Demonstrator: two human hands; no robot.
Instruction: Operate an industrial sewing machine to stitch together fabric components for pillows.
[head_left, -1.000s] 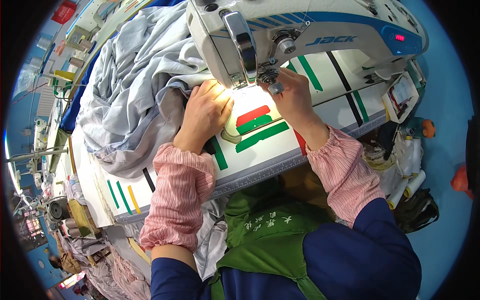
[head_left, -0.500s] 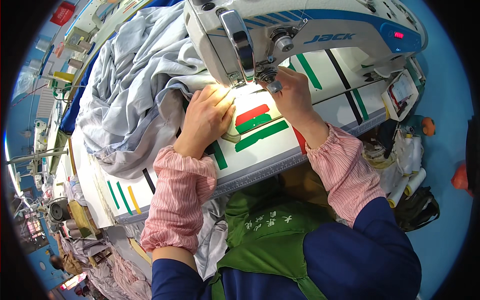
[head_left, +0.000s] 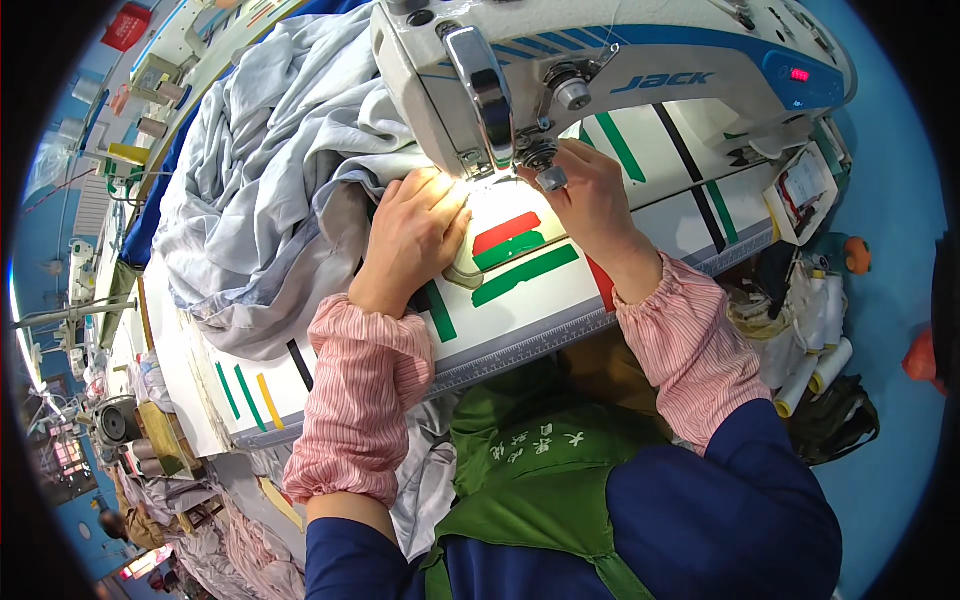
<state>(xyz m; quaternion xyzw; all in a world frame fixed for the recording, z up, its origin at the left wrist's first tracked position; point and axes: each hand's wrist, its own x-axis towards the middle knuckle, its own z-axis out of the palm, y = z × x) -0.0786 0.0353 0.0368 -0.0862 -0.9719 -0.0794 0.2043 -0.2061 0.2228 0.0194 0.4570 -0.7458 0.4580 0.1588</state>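
Note:
Pale blue-grey cloth (head_left: 290,130) lies heaped on the left of the sewing machine (head_left: 640,60) and runs up to the needle area. Just left of the lit presser foot, my left hand (head_left: 415,235) is closed with bent fingers on the cloth's edge. My right hand (head_left: 595,205) is closed in a pinch on the right of the needle, beside a small metal knob (head_left: 550,178). The machine head partly hides its fingertips, and glare from the lamp washes out what they hold.
Red tape (head_left: 506,232) and green tape (head_left: 525,275) mark the white table between my hands. A ruler strip (head_left: 500,362) follows its front edge. An open box of small items (head_left: 803,188) is fixed at the right end. Thread cones (head_left: 830,365) stand below it.

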